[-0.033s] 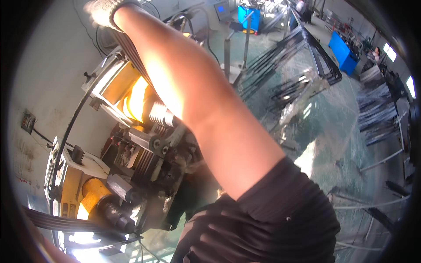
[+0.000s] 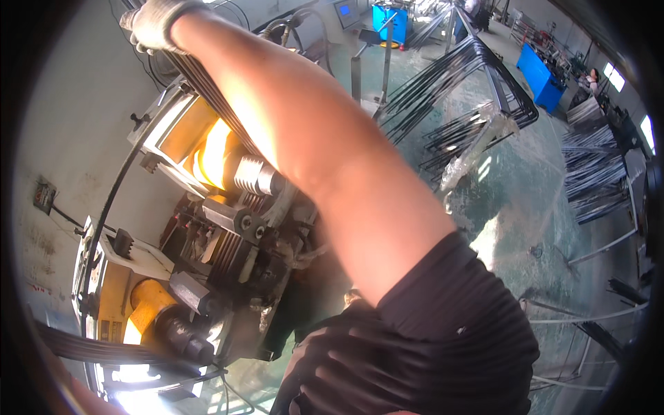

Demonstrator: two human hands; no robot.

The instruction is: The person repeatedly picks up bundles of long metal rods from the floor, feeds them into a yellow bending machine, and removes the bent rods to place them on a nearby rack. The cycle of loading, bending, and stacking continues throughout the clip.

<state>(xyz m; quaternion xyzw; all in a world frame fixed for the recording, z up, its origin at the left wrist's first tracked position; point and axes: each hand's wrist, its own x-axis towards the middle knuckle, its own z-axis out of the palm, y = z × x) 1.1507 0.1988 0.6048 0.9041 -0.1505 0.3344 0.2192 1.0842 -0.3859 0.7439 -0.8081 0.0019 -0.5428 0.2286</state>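
Note:
My right arm stretches across the view to the upper left. Its hand (image 2: 160,28), in a pale knitted glove, is closed with fingers curled at the end of a bundle of dark thin metal rods (image 2: 200,79). The rods slant down behind my forearm, past a machine with an upper yellow cylinder (image 2: 213,162) and a lower yellow cylinder (image 2: 151,304). More dark rods (image 2: 104,349) cross in front of the machine's lower end. Only a blurred piece of my left arm shows at the lower left edge; that hand is out of view.
Bent dark metal frames (image 2: 477,69) hang on a stand to the right. Further right lies a stack of dark rods (image 2: 595,173). Blue cabinets (image 2: 541,77) stand farther back, with a person (image 2: 591,79) nearby. A black cable (image 2: 117,187) runs along the machine's left side.
My right hand has shifted slightly down and left, and its fingers show more sharply. The view has moved a little; the machine stays as it was.

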